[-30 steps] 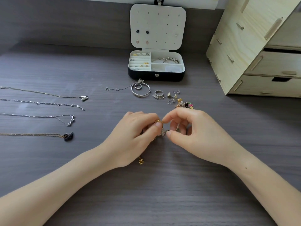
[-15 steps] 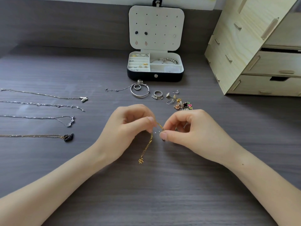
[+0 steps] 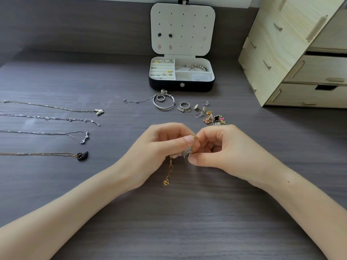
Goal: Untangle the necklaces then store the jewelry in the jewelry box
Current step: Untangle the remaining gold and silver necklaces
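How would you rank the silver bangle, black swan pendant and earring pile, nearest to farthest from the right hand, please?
1. Earring pile, just behind the right hand.
2. Silver bangle, farther back, leftward.
3. Black swan pendant, far left.

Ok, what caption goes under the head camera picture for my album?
Left hand and right hand pinch a gold chain before the open jewelry box.

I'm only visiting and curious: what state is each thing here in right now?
jewelry box: open, lid upright, some pieces inside.
gold chain: pinched between both hands, one end hanging down.
left hand: pinching the gold chain.
right hand: pinching the gold chain.
four necklaces: laid out straight, apart, untangled.
rings and earrings: lying loose before the jewelry box.
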{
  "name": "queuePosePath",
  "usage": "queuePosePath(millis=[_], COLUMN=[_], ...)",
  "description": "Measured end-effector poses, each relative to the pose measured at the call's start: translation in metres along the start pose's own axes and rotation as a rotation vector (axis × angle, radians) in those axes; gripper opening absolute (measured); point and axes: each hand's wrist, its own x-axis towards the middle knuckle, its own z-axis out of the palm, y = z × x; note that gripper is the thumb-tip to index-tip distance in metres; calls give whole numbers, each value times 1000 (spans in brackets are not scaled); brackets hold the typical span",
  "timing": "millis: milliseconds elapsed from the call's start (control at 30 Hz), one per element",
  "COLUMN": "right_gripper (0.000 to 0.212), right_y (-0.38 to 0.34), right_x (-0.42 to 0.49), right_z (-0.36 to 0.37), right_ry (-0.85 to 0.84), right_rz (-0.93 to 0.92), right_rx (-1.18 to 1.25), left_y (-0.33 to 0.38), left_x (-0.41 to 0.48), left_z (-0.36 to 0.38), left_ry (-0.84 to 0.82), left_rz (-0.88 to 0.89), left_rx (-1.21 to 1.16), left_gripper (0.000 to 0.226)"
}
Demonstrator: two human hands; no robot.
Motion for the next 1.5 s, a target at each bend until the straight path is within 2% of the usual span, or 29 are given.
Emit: queuePosePath(millis=[133, 333, 533, 733, 833, 967, 1200, 1333, 1500], right_gripper=[16, 5, 10, 12, 9, 13, 19, 18, 14], right_y=[0, 1, -2, -1, 2, 2, -6, -4, -1], right_x=[0, -1, -3, -6, -5, -5, -9, -8, -7], right_z=[0, 1, -6, -5, -3, -3, -12, -10, -3], right_ry=[-16, 20, 51, 115, 201, 196, -34, 30, 116], right_rz=[-3, -59, -58, -173, -254, -269, -208, -186, -254], right_rx=[5, -35, -97, -284, -394, -381, -315, -391, -350], left_y=[1, 3, 0, -4, -2, 0, 4, 6, 5], left_x=[1, 1, 2, 0, 0, 0, 2, 2, 2], left_z=[-1, -1, -1, 5, 6, 6, 7, 8, 8], left_ry=[8, -19, 133, 199, 210, 164, 143, 151, 132], left_rz=[-16, -23, -65, 20, 19, -12, -104, -111, -110], left_rx=[-57, -85, -59, 309, 308, 341, 286, 309, 340], left_gripper=[17, 18, 7, 26, 33, 37, 41, 47, 48])
